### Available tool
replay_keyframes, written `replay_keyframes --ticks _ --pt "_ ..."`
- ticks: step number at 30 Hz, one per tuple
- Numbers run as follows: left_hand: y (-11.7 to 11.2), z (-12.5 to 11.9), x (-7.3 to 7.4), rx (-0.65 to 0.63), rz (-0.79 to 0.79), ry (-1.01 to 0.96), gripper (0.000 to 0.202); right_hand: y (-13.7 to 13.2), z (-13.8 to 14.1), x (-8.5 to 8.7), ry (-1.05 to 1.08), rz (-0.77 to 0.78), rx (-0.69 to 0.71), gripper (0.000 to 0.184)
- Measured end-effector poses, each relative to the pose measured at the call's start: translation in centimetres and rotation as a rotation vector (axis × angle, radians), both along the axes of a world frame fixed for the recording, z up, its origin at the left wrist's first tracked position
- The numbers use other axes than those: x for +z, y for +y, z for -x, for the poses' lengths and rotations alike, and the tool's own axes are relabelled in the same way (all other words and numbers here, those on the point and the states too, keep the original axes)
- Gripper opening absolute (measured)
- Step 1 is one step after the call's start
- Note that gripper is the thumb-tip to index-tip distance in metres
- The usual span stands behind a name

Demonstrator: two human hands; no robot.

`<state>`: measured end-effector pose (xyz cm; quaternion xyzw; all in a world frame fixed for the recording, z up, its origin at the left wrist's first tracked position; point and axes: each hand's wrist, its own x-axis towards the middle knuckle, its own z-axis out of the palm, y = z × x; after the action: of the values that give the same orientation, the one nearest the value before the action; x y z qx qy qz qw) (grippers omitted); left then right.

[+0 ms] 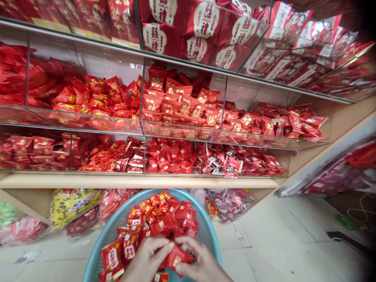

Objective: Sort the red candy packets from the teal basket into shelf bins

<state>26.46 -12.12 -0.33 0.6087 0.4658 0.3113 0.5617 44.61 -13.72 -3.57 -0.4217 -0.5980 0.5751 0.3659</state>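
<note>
A red candy packet [178,257] with small gold print is held between my two hands over a teal plastic basket [216,243]. My left hand [149,256] pinches its left end with thumb and fingers. On the other end, the fingers and thumb of my right hand [199,259] are closed. Beneath and beyond them, a heap of small red packets [160,211] lies in the basket. Larger red packets with white labels [113,258] lie to the left of my left hand, inside the rim. My hands hide part of the basket's contents.
Shelves with clear dividers [143,98] rise ahead, filled with red packets. A wooden ledge [138,181] runs just above the basket's far rim. Yellow bags [73,205] and clear bags of sweets [232,203] lie underneath. Tiled floor [270,246] stretches to the right.
</note>
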Motion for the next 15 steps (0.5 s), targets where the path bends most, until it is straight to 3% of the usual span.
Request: replay_keyframes --ticks 4,6,8,10,12,15 --pt "0.3 1.2 0.1 0.099 0.03 0.038 0.028 0.0 -1.2 0.4 0.055 0.079 0.016 0.036" --pt "0.7 3.3 0.2 0.188 0.008 0.084 0.032 0.3 -2.5 0.8 0.094 0.129 -0.079 0.031" --pt "1.1 6.3 -0.4 0.364 -0.066 0.157 0.036 0.7 -3.7 1.1 0.106 0.148 -0.244 0.031" --pt "1.0 9.6 -1.9 0.569 -0.21 0.223 0.043 1.4 -4.2 1.4 0.121 0.166 -0.379 0.036" --pt "0.3 12.5 -4.3 0.722 -0.263 0.277 0.06 2.3 -3.7 1.7 0.149 0.157 -0.418 0.045" --pt "-1.6 15.2 -8.0 0.831 0.057 0.213 0.08 4.4 -2.1 2.0 0.158 0.06 -0.369 0.036"
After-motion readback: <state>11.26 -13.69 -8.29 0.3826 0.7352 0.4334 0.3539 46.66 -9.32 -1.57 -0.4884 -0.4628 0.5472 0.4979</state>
